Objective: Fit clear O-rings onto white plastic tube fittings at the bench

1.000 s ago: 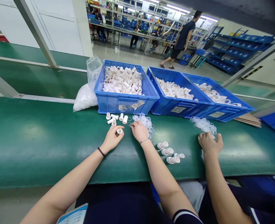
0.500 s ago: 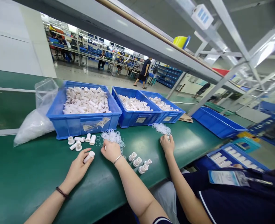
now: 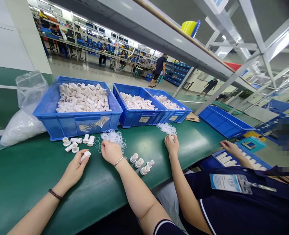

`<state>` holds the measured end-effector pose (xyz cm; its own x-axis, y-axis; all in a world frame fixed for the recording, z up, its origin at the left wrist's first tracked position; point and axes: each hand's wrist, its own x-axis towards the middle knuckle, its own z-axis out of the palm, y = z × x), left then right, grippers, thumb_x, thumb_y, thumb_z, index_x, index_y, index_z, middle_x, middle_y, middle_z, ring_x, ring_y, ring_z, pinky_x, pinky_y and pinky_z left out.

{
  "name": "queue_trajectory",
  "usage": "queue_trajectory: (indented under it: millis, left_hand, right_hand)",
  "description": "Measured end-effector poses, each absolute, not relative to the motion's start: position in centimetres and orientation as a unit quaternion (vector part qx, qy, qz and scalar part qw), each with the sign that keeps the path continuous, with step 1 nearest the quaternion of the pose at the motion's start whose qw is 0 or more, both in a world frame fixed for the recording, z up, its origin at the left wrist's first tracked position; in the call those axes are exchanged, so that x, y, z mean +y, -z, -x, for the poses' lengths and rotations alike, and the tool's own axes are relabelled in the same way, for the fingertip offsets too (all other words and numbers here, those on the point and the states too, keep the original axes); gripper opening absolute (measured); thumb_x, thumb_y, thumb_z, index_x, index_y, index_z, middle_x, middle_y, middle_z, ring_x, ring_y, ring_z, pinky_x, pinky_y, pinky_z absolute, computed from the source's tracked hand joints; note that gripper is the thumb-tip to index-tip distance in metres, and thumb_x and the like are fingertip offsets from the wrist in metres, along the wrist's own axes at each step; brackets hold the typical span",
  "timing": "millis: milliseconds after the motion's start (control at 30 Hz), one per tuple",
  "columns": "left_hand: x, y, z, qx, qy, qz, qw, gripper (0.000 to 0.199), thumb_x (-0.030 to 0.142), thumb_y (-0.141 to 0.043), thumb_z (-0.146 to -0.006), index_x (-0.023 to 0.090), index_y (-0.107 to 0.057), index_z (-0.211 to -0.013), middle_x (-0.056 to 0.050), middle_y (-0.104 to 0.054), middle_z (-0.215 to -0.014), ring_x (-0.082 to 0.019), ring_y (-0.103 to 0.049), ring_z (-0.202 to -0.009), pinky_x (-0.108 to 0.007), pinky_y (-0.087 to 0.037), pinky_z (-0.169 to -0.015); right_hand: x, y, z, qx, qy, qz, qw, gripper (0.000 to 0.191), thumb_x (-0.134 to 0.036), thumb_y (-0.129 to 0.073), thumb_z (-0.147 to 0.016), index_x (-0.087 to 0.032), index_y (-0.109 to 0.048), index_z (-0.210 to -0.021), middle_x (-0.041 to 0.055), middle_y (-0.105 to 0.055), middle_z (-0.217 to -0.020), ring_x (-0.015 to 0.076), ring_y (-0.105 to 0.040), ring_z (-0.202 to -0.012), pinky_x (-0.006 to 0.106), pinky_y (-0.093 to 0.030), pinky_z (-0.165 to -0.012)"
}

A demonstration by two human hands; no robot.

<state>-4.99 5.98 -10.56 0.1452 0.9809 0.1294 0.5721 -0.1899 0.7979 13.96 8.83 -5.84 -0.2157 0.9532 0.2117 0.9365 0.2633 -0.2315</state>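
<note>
My left hand (image 3: 73, 165) is closed around a white plastic pipe fitting (image 3: 86, 155), its end pointing up and right. With fingertips curled down, my right hand (image 3: 111, 152) touches the near left side of a pile of clear sealing rings (image 3: 115, 137); whatever is in the pinch is hidden. Several loose fittings (image 3: 75, 143) lie on the green table (image 3: 95, 195) beyond my left hand, some upright, some on their sides. To the right of my right forearm, several flanged fittings (image 3: 139, 163) stand upright in a small group.
Behind the rings stand three blue bins (image 3: 83, 119) of white fittings, with a clear plastic bag (image 3: 23, 127) at left. At right, a co-worker's hand (image 3: 171, 144) touches another ring pile (image 3: 167, 128); the other hand (image 3: 232, 149) is over a blue tray (image 3: 239, 160).
The view has shifted, so the bins and both my hands appear further left. My hands keep their poses. The co-worker's other hand has come into view above the tray.
</note>
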Motion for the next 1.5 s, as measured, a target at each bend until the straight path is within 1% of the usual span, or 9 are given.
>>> queue_trajectory:
  millis: [133, 267, 500, 633, 833, 1033, 1100, 1200, 1500]
  left_hand:
    - [5.8, 10.4, 4.7, 0.548, -0.373, -0.683, 0.307, 0.053, 0.051, -0.050, -0.082, 0.016, -0.038, -0.119, -0.011, -0.056, -0.110, -0.025, -0.057, -0.102, -0.039, -0.045, -0.089]
    - [5.3, 9.8, 4.2, 0.542, -0.383, -0.668, 0.336, 0.043, 0.047, -0.053, -0.081, 0.016, -0.039, -0.109, -0.006, -0.055, -0.093, -0.021, -0.058, -0.084, -0.037, -0.046, -0.079]
    - [5.1, 9.6, 4.3, 0.513, -0.455, -0.611, 0.396, 0.030, 0.039, -0.057, -0.082, 0.019, -0.046, -0.101, -0.005, -0.055, -0.095, -0.019, -0.054, -0.084, -0.031, -0.040, -0.076]
    - [4.7, 9.1, 4.4, 0.511, -0.454, -0.625, 0.376, 0.023, 0.036, -0.055, -0.083, 0.019, -0.047, -0.097, -0.004, -0.055, -0.094, -0.018, -0.054, -0.082, -0.029, -0.039, -0.074]
    - [4.5, 8.8, 5.0, 0.486, -0.401, -0.681, 0.373, 0.019, 0.030, -0.060, -0.079, 0.020, -0.049, -0.089, 0.000, -0.056, -0.076, -0.015, -0.050, -0.064, -0.026, -0.033, -0.060]
    - [4.2, 8.7, 5.2, 0.432, -0.460, -0.656, 0.414, 0.024, 0.030, -0.066, -0.075, 0.018, -0.053, -0.091, -0.003, -0.056, -0.085, -0.016, -0.052, -0.075, -0.027, -0.038, -0.069]
    - [4.3, 9.0, 4.7, 0.410, -0.504, -0.615, 0.446, 0.028, 0.032, -0.064, -0.078, 0.018, -0.050, -0.097, -0.004, -0.056, -0.092, -0.015, -0.053, -0.081, -0.028, -0.040, -0.073]
    - [4.5, 9.5, 3.6, 0.368, -0.542, -0.536, 0.532, 0.032, 0.038, -0.058, -0.084, 0.019, -0.043, -0.103, -0.002, -0.054, -0.087, -0.012, -0.052, -0.073, -0.026, -0.040, -0.067]
    - [4.5, 9.0, 2.5, 0.300, -0.589, -0.299, 0.688, 0.033, 0.043, -0.062, -0.081, 0.020, -0.042, -0.094, 0.004, -0.049, -0.072, -0.007, -0.048, -0.062, -0.022, -0.037, -0.060]
  right_hand:
    - [8.7, 6.2, -13.2, -0.783, -0.097, 0.565, 0.244, 0.019, -0.033, -0.039, -0.093, -0.025, -0.056, -0.098, 0.0013, -0.067, -0.089, 0.0162, -0.063, -0.081, 0.026, -0.044, -0.071]
    - [8.2, 7.0, -12.2, -0.789, -0.256, 0.458, 0.320, 0.017, -0.033, -0.045, -0.090, -0.023, -0.057, -0.093, -0.0008, -0.064, -0.087, 0.0136, -0.061, -0.080, 0.025, -0.044, -0.074]
    - [8.4, 8.1, -11.8, -0.750, -0.378, 0.410, 0.356, 0.017, -0.040, -0.049, -0.086, -0.027, -0.059, -0.088, 0.0035, -0.064, -0.086, 0.0201, -0.058, -0.086, 0.037, -0.046, -0.077]
    - [8.4, 8.2, -11.9, -0.721, -0.434, 0.382, 0.383, 0.013, -0.041, -0.050, -0.083, -0.031, -0.058, -0.087, 0.0035, -0.065, -0.086, 0.0229, -0.058, -0.094, 0.041, -0.048, -0.077]
    - [8.7, 8.3, -12.1, -0.711, -0.446, 0.396, 0.373, 0.014, -0.041, -0.052, -0.082, -0.030, -0.059, -0.086, 0.0018, -0.067, -0.088, 0.0226, -0.059, -0.099, 0.043, -0.049, -0.081]
    - [8.7, 8.5, -11.8, -0.683, -0.469, 0.432, 0.355, 0.028, -0.051, -0.047, -0.084, -0.027, -0.061, -0.086, 0.0025, -0.068, -0.076, 0.0203, -0.063, -0.091, 0.039, -0.051, -0.072]
    - [8.5, 8.5, -11.5, -0.672, -0.472, 0.448, 0.354, 0.034, -0.054, -0.043, -0.085, -0.026, -0.061, -0.089, 0.0031, -0.068, -0.075, 0.0203, -0.064, -0.091, 0.039, -0.052, -0.070]
    - [8.0, 8.6, -11.0, -0.666, -0.461, 0.458, 0.367, 0.039, -0.058, -0.038, -0.087, -0.027, -0.060, -0.096, 0.0037, -0.069, -0.078, 0.0208, -0.065, -0.092, 0.039, -0.053, -0.070]
    - [6.8, 6.6, -9.9, -0.703, -0.441, 0.421, 0.367, 0.039, -0.059, -0.039, -0.086, -0.032, -0.056, -0.109, 0.0031, -0.069, -0.090, 0.0234, -0.062, -0.099, 0.045, -0.054, -0.078]
